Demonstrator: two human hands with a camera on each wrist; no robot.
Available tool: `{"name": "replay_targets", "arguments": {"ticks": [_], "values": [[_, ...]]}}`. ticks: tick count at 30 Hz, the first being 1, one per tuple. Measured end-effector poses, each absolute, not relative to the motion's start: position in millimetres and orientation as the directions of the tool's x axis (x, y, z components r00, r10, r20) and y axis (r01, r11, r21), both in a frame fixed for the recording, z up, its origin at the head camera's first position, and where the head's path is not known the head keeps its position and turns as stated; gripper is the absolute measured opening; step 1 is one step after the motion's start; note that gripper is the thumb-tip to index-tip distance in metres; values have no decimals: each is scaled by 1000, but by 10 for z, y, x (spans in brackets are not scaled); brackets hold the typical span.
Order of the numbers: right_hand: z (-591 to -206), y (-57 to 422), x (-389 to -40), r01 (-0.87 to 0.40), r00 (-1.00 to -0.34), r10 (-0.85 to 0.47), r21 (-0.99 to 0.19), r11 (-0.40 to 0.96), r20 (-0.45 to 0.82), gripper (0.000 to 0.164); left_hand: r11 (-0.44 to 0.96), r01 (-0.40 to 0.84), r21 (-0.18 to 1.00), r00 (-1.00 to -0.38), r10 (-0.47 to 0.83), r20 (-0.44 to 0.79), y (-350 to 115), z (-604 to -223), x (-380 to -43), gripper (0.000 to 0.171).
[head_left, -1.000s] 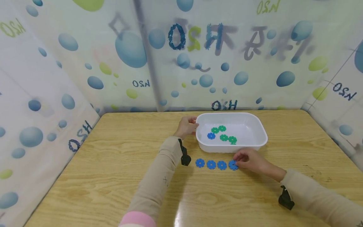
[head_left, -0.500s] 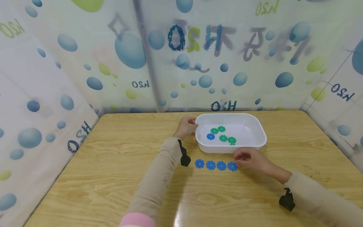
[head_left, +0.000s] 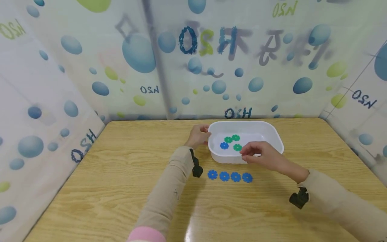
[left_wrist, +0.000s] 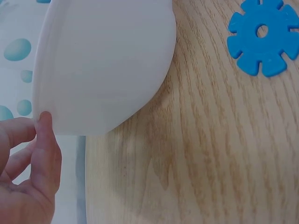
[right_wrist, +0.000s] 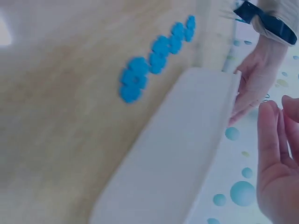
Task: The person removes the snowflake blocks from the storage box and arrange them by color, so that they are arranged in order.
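Note:
A white plastic tub [head_left: 217, 158] stands at the back of the table. My left hand [head_left: 198, 135] pinches its left rim, the thumb on the near face in the left wrist view. My right hand [head_left: 266, 156] hovers over the tub's near rim, fingers loosely bent; nothing shows between its fingertips in the right wrist view. Inside the tub lie a blue notched snowflake disc [head_left: 224, 145] and green snowflake discs [head_left: 235, 137]; the right hand hides part of the tub floor. Several blue snowflake discs [head_left: 235, 177] lie in a row on the wood before the tub.
The wooden table [head_left: 121, 188] reaches back to a bubble-patterned curtain [head_left: 193, 77], with side curtains at left and right. Both forearms cross the table's front, each with a dark wrist device [head_left: 197, 168].
My right hand has let go of the rightmost blue disc in the row and risen up and leftward over the tub's near rim. The left hand stays at the tub's rim.

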State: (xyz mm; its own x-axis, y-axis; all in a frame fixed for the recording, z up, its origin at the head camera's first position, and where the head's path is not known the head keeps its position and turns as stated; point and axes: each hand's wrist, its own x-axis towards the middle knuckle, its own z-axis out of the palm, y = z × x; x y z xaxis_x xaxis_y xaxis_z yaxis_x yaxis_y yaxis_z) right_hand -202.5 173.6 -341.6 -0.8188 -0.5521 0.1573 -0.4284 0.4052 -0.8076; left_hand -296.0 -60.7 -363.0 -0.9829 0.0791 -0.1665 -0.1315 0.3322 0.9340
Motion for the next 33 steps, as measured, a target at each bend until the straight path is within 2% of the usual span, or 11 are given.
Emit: {"name": "replay_targets", "arguments": {"ticks": [8, 18, 25, 33], "values": [[-3280, 1521, -2340, -474, -811, -547, -780, 409, 207, 12, 330, -124, 936, -984, 78, -158, -617, -3637, -2957, 35], [-3310, 1313, -2727, -347, -867, -493, -802, 487, 76, 16, 335, -139, 932, -981, 85, -177, -619, -3648, -2965, 37], [-3418, 1292, -2920, -305, -860, -511, -802, 514, -1, 19, 330, -137, 934, -981, 87, -174, -619, -3635, -2961, 35], [-3518, 1231, -3094, -239, -845, -518, -773, 588, -133, 31, 326, -135, 936, -981, 87, -172, -619, -3632, -2968, 35]]}}
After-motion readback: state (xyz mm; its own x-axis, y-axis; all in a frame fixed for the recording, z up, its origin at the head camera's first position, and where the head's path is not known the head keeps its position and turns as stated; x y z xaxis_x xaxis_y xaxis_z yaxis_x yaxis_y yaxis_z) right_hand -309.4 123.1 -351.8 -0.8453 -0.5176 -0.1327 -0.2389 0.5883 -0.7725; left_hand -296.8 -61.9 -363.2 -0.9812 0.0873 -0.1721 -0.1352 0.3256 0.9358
